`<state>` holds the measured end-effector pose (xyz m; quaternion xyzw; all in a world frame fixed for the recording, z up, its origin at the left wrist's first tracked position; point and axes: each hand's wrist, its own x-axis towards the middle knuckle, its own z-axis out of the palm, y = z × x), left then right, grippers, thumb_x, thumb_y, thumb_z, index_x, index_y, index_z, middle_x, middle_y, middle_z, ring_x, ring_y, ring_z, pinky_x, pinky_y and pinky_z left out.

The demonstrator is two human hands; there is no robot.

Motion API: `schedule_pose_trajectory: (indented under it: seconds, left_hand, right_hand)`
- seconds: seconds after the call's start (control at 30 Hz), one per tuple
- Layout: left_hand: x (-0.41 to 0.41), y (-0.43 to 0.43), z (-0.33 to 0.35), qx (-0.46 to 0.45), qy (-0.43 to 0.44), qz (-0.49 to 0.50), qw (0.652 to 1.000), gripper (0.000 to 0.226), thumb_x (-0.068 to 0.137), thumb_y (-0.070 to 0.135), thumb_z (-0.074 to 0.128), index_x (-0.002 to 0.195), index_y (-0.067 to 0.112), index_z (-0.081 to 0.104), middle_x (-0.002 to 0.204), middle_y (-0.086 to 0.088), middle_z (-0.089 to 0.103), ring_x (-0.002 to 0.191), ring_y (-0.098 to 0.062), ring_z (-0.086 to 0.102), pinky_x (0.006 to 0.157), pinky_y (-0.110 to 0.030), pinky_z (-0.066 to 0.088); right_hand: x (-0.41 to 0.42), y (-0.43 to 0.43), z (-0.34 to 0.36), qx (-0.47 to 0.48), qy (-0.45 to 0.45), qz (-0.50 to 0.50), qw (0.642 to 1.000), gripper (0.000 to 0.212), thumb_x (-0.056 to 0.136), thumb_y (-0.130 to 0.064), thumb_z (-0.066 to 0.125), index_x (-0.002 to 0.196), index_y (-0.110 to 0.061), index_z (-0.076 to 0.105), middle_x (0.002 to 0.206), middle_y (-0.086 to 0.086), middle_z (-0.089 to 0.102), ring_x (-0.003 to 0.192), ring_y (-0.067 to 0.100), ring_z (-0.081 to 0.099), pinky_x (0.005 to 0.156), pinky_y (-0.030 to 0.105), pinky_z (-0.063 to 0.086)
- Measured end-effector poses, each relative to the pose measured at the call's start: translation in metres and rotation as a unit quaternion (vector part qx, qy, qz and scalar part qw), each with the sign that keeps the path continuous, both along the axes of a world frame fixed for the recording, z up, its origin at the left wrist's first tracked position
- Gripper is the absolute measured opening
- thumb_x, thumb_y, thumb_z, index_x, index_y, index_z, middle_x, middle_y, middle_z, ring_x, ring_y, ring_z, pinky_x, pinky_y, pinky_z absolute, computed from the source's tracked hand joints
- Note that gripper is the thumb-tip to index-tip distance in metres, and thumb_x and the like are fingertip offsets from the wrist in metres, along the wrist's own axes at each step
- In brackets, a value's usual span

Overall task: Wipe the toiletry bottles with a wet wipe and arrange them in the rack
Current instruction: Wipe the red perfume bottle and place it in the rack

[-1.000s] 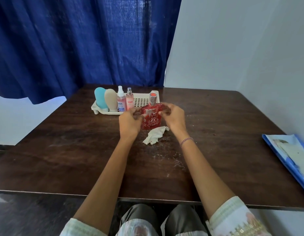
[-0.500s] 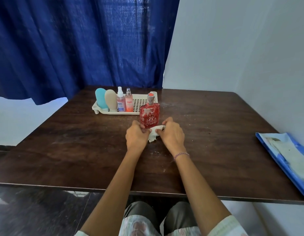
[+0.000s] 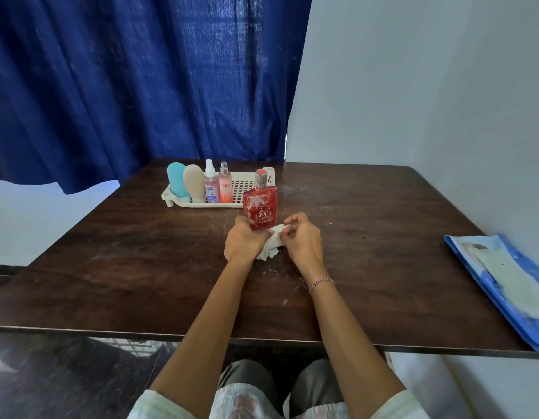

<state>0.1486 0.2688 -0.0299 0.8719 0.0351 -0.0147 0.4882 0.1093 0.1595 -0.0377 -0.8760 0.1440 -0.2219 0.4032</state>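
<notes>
A red square bottle (image 3: 260,208) with a silver cap stands upright on the dark wooden table (image 3: 383,237), just in front of the cream rack (image 3: 198,203). In the rack's left half stand a blue bottle (image 3: 176,182), a beige bottle (image 3: 194,183), a clear spray bottle (image 3: 212,187) and a pink spray bottle (image 3: 225,187); its right half shows bare grid. A crumpled white wet wipe (image 3: 272,247) lies before the red bottle. My left hand (image 3: 243,241) and my right hand (image 3: 301,240) both grip the wipe with curled fingers, the left one against the bottle's base.
A blue pack of wipes (image 3: 504,282) lies at the table's right edge, by the white wall. A blue curtain (image 3: 141,86) hangs behind the table. The table's front edge runs just above my knees.
Both hands held the red bottle off the table a second ago. It now stands on the table, and my hands have come down and taken hold of the wipe.
</notes>
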Motion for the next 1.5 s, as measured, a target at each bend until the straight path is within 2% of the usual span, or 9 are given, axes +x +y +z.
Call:
schedule_pose_trajectory:
  seconds: [0.13,0.37,0.5,0.67,0.8,1.07,1.23,1.33,1.5]
  left_hand:
    - [0.0,0.0,0.0,-0.029,0.007,-0.013,0.999,0.028,0.076,0.019,0.077,0.097,0.021,0.058,0.092,0.0,0.068,0.094,-0.018,0.063,0.086,-0.034,0.051]
    - [-0.015,-0.004,0.013,-0.274,-0.011,-0.068,0.959,0.024,0.08,0.003,0.072,0.101,0.01,0.062,0.077,0.001,0.069,0.07,-0.003,0.065,0.059,-0.012,0.046]
    - [-0.021,0.001,0.018,-0.312,-0.016,-0.081,0.947,0.024,0.082,0.0,0.069,0.103,0.009,0.06,0.074,0.0,0.067,0.057,0.002,0.064,0.053,-0.014,0.051]
    - [-0.023,0.004,0.015,-0.321,-0.014,-0.108,0.941,0.032,0.081,-0.005,0.067,0.107,0.011,0.057,0.081,-0.002,0.068,0.063,-0.004,0.068,0.055,-0.02,0.055]
    - [-0.023,0.004,0.017,-0.306,-0.013,-0.116,0.945,0.038,0.084,0.003,0.067,0.116,0.015,0.051,0.093,-0.002,0.069,0.071,-0.007,0.068,0.053,-0.019,0.054]
    - [-0.019,0.008,0.017,-0.31,-0.061,-0.093,0.944,0.042,0.083,0.0,0.068,0.118,0.019,0.054,0.089,-0.003,0.07,0.068,-0.006,0.069,0.05,-0.018,0.051]
    - [-0.019,0.008,0.012,-0.299,-0.09,-0.096,0.945,0.016,0.083,-0.008,0.063,0.092,0.005,0.068,0.084,-0.003,0.069,0.07,-0.008,0.066,0.057,-0.018,0.054]
    - [-0.018,0.007,0.01,-0.285,-0.113,-0.094,0.947,0.025,0.081,-0.012,0.061,0.079,0.011,0.07,0.085,-0.001,0.071,0.078,-0.008,0.066,0.072,-0.018,0.054]
    - [-0.016,0.009,0.009,-0.24,-0.167,-0.104,0.95,0.035,0.081,-0.013,0.059,0.077,0.02,0.07,0.085,0.004,0.071,0.084,-0.014,0.067,0.081,-0.03,0.055]
  right_hand:
    - [-0.002,-0.004,-0.002,0.057,-0.024,-0.013,0.998,0.013,0.085,-0.011,0.065,0.089,-0.018,0.055,0.073,-0.007,0.06,0.074,0.012,0.06,0.071,0.028,0.052]
    - [-0.009,-0.019,0.008,0.104,0.01,-0.038,0.994,0.025,0.091,-0.044,0.056,0.093,-0.019,0.055,0.082,0.001,0.069,0.078,0.013,0.06,0.067,0.025,0.041]
    - [-0.01,-0.015,0.013,0.289,0.01,0.027,0.957,0.028,0.087,-0.047,0.059,0.095,-0.021,0.059,0.072,-0.003,0.065,0.06,0.009,0.057,0.057,0.023,0.045]
    - [-0.011,-0.015,0.02,0.376,-0.068,0.097,0.919,0.03,0.083,-0.009,0.069,0.111,-0.015,0.061,0.09,0.005,0.071,0.077,0.008,0.066,0.058,0.012,0.048]
    - [-0.013,-0.014,0.022,0.367,-0.094,0.119,0.918,0.039,0.08,0.001,0.069,0.114,-0.016,0.059,0.094,0.009,0.072,0.089,0.016,0.069,0.072,0.024,0.055]
    - [-0.012,-0.012,0.022,0.305,-0.118,0.185,0.927,0.064,0.082,0.003,0.065,0.134,-0.027,0.043,0.109,0.001,0.07,0.085,0.009,0.066,0.079,0.029,0.056]
    - [-0.013,-0.012,0.024,0.299,-0.115,0.186,0.929,0.044,0.085,0.006,0.058,0.115,-0.027,0.058,0.088,-0.001,0.073,0.099,0.01,0.065,0.087,0.021,0.05]
    - [-0.015,-0.013,0.026,0.354,-0.125,0.179,0.909,0.032,0.09,0.007,0.046,0.107,-0.016,0.061,0.081,-0.001,0.072,0.086,0.009,0.067,0.072,0.017,0.051]
    - [-0.012,-0.011,0.023,0.416,-0.062,0.194,0.886,0.027,0.087,-0.019,0.064,0.113,-0.015,0.06,0.106,0.002,0.068,0.097,0.014,0.065,0.082,0.03,0.054]
